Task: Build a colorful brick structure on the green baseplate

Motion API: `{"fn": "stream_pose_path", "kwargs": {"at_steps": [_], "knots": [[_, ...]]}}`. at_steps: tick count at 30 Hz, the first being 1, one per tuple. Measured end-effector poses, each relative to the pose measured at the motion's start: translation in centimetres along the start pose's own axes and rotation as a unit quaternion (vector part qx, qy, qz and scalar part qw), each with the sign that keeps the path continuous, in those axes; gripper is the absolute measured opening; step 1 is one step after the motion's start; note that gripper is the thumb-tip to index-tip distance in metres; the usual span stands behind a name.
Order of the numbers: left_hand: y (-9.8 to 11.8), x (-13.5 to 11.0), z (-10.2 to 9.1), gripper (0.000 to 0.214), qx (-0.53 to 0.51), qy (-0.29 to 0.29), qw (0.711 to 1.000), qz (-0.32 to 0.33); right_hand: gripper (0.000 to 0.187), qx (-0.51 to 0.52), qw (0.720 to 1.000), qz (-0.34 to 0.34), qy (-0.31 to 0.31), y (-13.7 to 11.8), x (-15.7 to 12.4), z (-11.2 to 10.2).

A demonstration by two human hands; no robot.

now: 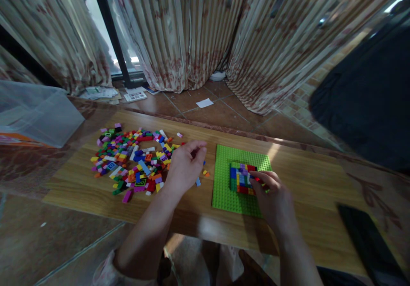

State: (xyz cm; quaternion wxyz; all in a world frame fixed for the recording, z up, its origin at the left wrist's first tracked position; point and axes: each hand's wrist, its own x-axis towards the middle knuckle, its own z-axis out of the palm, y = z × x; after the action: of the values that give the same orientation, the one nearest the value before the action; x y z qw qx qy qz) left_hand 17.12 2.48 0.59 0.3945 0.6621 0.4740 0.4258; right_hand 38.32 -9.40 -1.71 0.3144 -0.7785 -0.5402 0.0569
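My left hand [185,166] hovers at the right edge of a heap of loose building bricks [141,157] in many colours. Its thumb and fingers are curled together; whatever they hold, if anything, is hidden. A bright green studded baseplate [221,192] lies to its right. On the plate stands a compact block of joined bricks [240,179] in blue, green, yellow, red and purple. My right hand [277,194] reaches over the right side of this block, fingertips pinched against it. A small reddish brick [256,178] shows at those fingertips, and the hand covers the plate's lower right corner.
The wooden table [307,192] carries a dark flat object [368,239] at the right. A translucent plastic bin [41,115] stands at the far left. Striped curtains [192,33] hang behind, with papers [99,92] on the tiled floor. Something large and dark [368,93] rises at the right.
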Motion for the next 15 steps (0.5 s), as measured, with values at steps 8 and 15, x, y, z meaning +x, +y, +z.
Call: {"fn": "stream_pose_path", "kwargs": {"at_steps": [8,15], "knots": [[0.19,-0.04,-0.06,0.024,0.001,-0.005,1.0,-0.012,0.034,-0.024,1.0,-0.018,0.003,0.56,0.03,-0.16],[0.07,-0.05,-0.08,0.024,0.005,-0.011,1.0,-0.002,0.031,0.006,1.0,-0.007,-0.002,0.52,0.03,-0.12]]}}
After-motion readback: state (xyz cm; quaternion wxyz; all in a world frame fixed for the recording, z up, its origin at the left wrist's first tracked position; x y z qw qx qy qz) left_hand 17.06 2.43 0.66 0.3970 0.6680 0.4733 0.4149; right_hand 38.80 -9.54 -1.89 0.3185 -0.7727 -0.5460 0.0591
